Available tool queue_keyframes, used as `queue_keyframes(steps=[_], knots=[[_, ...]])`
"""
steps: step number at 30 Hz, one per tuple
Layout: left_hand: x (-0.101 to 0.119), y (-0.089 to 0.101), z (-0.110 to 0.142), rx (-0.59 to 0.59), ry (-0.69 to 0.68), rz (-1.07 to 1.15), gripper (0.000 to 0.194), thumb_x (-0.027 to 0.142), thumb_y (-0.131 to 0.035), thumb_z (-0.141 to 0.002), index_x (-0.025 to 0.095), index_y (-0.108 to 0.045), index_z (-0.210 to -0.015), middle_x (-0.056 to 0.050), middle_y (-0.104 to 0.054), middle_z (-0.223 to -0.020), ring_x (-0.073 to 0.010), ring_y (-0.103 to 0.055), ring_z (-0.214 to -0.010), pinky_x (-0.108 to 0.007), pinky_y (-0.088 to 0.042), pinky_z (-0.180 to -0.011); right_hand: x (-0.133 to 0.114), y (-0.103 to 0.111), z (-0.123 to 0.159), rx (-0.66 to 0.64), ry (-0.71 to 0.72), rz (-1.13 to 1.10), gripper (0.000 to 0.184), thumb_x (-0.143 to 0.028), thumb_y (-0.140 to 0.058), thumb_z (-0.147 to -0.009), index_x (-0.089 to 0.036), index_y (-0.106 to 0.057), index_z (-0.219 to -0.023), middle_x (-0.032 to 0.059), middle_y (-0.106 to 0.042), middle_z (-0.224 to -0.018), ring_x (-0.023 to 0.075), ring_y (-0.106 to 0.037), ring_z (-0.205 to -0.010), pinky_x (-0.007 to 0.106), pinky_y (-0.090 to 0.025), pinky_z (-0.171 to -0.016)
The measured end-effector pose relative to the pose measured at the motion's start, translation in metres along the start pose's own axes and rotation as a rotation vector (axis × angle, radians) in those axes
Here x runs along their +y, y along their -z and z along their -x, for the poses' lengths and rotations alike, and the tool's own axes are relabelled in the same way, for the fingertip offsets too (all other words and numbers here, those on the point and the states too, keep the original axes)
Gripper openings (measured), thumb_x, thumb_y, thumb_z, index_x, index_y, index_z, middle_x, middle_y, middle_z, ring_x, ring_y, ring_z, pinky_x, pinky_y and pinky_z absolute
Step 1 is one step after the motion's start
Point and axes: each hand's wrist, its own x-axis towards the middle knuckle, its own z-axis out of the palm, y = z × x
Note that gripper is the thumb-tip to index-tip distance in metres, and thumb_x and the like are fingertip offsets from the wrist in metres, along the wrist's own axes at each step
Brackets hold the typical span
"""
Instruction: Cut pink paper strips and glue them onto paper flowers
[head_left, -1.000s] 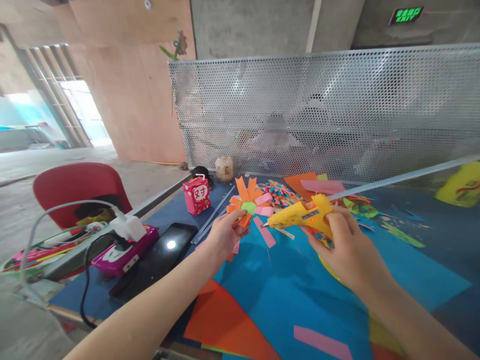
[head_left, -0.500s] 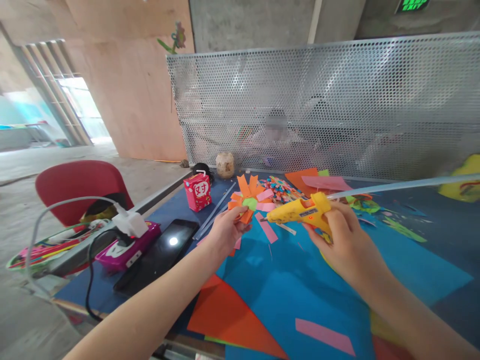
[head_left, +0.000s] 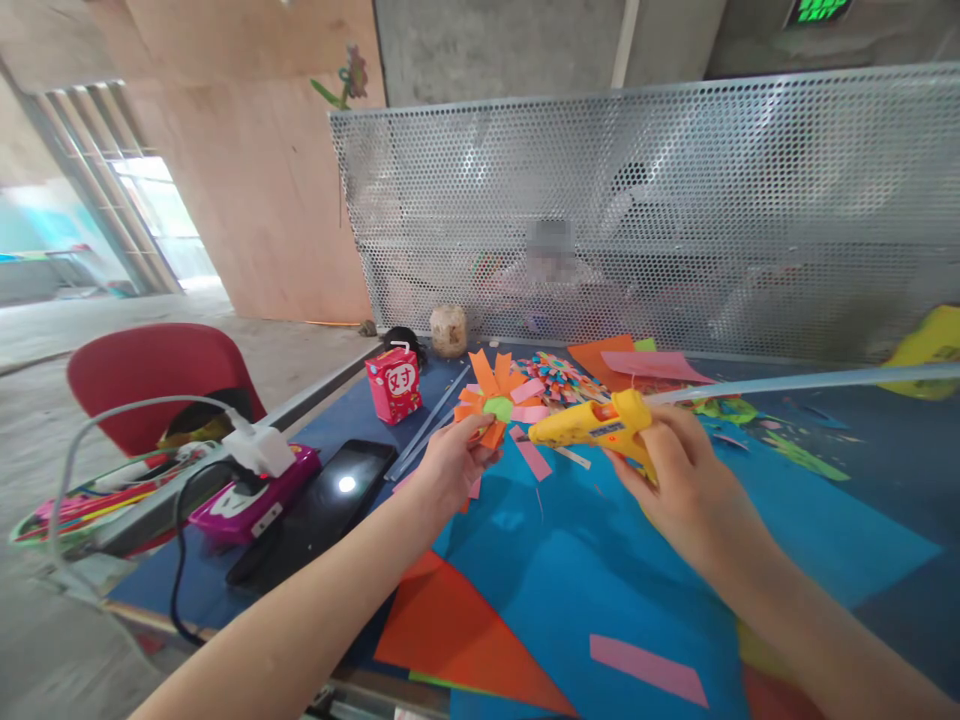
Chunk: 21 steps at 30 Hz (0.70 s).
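Blue bench [head_left: 341, 410] before us
Our left hand [head_left: 454, 465] pinches the paper flower [head_left: 498, 407]; right of it, our right hand [head_left: 686, 470] grips the glue gun [head_left: 592, 424]: slipping could burn us.

Red carton [head_left: 395, 388], black phone [head_left: 319, 515], red chair [head_left: 161, 375], possibly a jar [head_left: 448, 332]

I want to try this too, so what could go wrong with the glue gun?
The right hand aims the yellow glue gun toward the left hand and paper flower; the gun's light glows, so it may be hot and could burn. Glue might also drip onto the blue paper below. The long stick poking out behind the gun could bump something.
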Motion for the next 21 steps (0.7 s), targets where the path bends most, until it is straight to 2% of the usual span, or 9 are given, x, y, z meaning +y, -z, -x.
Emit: queue_keyframes(steps=[8,21], knots=[[0.0004,0.0010,0.0003,0.010,0.016,0.010,0.010,0.006,-0.053,-0.071,0.012,-0.055,-0.064,-0.002,-0.062,-0.054,-0.0097,-0.056,-0.041,-0.023,-0.046,-0.048,0.0021,0.0021,-0.0007,-0.002,0.024,0.066,0.006,-0.016,-0.048,-0.080,-0.016,-0.042,-0.081,0.0157,-0.050,-0.099,0.0259,-0.054,-0.092,0.031,-0.052,-0.060],[0.0024,-0.0028,0.0057,0.046,0.023,-0.007,0.011,0.005,-0.051,-0.072,0.012,-0.054,-0.064,0.000,-0.061,-0.054,-0.0087,-0.054,-0.038,-0.023,-0.046,-0.048,-0.0001,0.0051,-0.0016,0.000,0.032,0.079,0.004,-0.014,-0.046,-0.080,-0.016,-0.042,-0.080,0.0137,-0.050,-0.094,0.0222,-0.054,-0.083,0.027,-0.047,-0.052]])
